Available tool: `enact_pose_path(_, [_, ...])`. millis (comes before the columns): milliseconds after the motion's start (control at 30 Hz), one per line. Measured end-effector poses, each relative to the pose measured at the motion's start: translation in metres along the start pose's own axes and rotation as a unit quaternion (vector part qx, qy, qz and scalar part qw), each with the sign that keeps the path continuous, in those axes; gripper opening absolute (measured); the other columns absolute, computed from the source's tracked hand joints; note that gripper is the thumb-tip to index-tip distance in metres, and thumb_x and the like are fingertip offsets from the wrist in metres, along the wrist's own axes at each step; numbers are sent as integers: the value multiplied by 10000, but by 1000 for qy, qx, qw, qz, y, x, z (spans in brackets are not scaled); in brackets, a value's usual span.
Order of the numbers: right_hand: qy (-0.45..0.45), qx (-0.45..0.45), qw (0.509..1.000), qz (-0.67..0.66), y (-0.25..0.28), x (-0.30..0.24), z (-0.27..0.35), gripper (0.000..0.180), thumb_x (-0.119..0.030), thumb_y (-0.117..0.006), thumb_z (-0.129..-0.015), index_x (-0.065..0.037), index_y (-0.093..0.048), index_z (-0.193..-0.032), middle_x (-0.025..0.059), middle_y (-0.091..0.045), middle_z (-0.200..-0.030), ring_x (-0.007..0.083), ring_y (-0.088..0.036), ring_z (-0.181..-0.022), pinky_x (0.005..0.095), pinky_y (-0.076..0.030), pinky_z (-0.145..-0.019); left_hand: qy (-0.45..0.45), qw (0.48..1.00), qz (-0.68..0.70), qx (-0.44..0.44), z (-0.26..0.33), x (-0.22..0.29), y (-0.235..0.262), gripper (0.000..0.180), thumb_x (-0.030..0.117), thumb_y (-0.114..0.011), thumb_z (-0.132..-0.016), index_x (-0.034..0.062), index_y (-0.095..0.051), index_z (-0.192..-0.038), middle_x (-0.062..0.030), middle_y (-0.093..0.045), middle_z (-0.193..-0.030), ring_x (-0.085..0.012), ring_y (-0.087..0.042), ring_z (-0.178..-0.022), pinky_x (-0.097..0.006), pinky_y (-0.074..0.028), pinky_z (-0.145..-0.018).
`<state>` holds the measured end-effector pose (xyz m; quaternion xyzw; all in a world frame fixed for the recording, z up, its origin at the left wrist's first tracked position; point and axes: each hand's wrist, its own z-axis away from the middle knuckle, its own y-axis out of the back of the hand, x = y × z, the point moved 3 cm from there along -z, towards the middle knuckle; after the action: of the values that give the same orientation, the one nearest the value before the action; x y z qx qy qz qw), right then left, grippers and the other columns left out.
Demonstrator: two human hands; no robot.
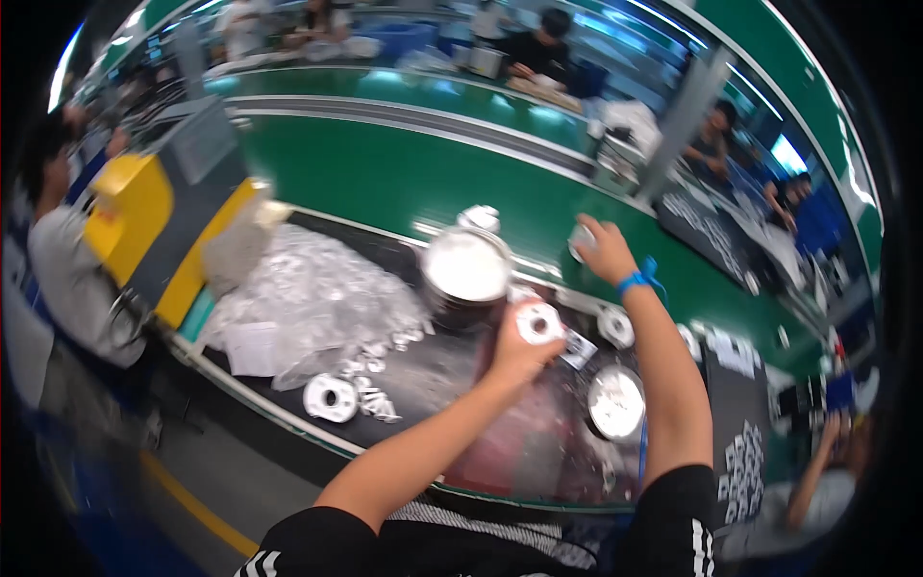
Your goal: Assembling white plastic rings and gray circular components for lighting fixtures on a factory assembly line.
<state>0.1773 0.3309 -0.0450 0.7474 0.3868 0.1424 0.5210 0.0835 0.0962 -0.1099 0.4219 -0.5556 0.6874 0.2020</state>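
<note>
My left hand [517, 354] is closed round a white ring-shaped part [539, 324] with a dark hole in its middle, held above the dark work table [500, 433]. Reaching forward over the green conveyor belt [385, 173], my right hand [610, 256] has its fingers on a small whitish round part [581, 243]; blur hides its detail. A blue band circles my right wrist. Just beyond my left hand stands a round metal pot [468, 265] with a white top or filling. Beside my right forearm sit a white-topped round dish [615, 402] and a white round part [615, 327].
To the left lies a heap of clear plastic pieces [317, 279], with small white parts and another white ring [330, 398] in front. A yellow and grey machine [183, 202] stands beyond it. A dark board with white pieces [740, 433] is at right. Several people work around.
</note>
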Motion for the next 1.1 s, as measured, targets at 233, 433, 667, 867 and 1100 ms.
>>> enact_pose_path(233, [10, -45, 994, -96, 31, 11, 23, 269, 24, -598, -698, -8, -616, -965, 195, -649, -893, 333, -651, -845, 390, -513, -746, -50, 998, 26, 14, 3, -17, -18, 723, -61, -729, -648, 158, -472, -1287, -15, -557, -941, -121, -553, -756, -275, -490, -595])
enact_pose_path(433, [-152, -392, 823, -383, 51, -18, 79, 412, 109, -651, -715, -45, -568, -1088, 69, -659, -768, 138, -628, -624, 250, -498, -554, -92, 990, 100, -27, 0, -23, -21, 745, -70, -672, -654, 198, -412, -1299, -29, -552, -979, -117, -553, -768, -248, -446, -533])
enact_pose_path(667, [44, -272, 940, -201, 55, -14, 104, 505, -50, -713, -789, -22, -529, -1259, 124, -649, -1043, 218, -620, -980, 328, -485, -875, -55, 993, 81, -66, -1, -20, -31, 746, -62, -668, -670, 207, -404, -1313, -20, -570, -990, -99, -554, -721, -234, -422, -494])
enact_pose_path(867, [-109, 9, 911, -397, 119, -71, 167, 507, 30, -635, -880, 11, -469, -1358, 159, -580, -1240, 264, -567, -1106, 370, -451, -974, -18, 991, 116, -63, 14, 0, -37, 740, -60, -677, -683, 209, -412, -1319, -13, -579, -971, -81, -508, -584, -227, -383, -448])
enact_pose_path(1100, [-40, 106, 913, -391, 122, -131, 222, 513, -16, -673, -875, 45, -469, -1342, 171, -580, -1236, 242, -584, -1062, 312, -480, -891, -80, 984, 127, -93, 36, -9, -55, 757, -76, -666, -663, 206, -420, -1321, 2, -578, -1003, -88, -552, -749, -222, -423, -524])
